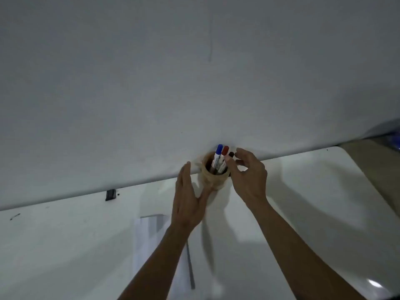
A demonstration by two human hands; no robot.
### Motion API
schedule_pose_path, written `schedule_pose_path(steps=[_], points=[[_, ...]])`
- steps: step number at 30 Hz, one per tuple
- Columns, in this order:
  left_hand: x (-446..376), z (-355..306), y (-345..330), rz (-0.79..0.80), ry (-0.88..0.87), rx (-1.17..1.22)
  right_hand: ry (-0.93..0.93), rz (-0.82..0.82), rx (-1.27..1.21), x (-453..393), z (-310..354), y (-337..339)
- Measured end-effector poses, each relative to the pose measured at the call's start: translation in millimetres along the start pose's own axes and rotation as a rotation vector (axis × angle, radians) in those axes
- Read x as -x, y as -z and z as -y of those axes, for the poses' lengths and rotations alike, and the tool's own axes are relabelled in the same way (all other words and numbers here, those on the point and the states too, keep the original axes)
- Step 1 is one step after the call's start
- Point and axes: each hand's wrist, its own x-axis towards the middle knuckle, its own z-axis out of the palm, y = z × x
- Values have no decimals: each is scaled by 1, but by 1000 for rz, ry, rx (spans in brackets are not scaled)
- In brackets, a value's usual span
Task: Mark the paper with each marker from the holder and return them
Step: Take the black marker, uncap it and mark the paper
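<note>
A round wooden holder [213, 180] stands at the far edge of the white table, against the wall. Three markers stick up from it: a blue-capped marker [219, 149], a red-capped marker [225, 150] and a black-capped marker [231, 154]. My left hand [188, 198] lies against the holder's left side, thumb at its base, fingers apart. Over the holder's right rim hovers my right hand [249, 176], fingers spread, its thumb close to the red-capped marker. A white paper sheet [149, 241] lies on the table under my left forearm.
The white table [303, 202] ends at the grey wall [194, 72] behind the holder. A small dark clip [110, 194] sits at the wall's foot on the left. A thin grey stick [191, 269] lies by the paper. The table's right edge curves away at the right.
</note>
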Motion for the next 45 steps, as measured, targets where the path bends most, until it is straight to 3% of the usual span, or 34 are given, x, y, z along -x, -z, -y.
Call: schedule_pose_path(steps=[16,26,32,36,42,45], points=[[-20,10,-42,-42,35,326,-57,-24,-106,-8,-10,-14],[-19,9,-42,-45,18,316,12,-117,-278,-6,13,0],[-18,-2,-36,-10,7,226,100,-221,-512,1,49,30],[-20,2,-30,23,30,117,13,-121,-556,16,58,46],[-4,7,7,0,38,-1,-278,49,-422,60,36,31],[18,15,40,-46,43,-1,-336,187,-293,89,28,20]])
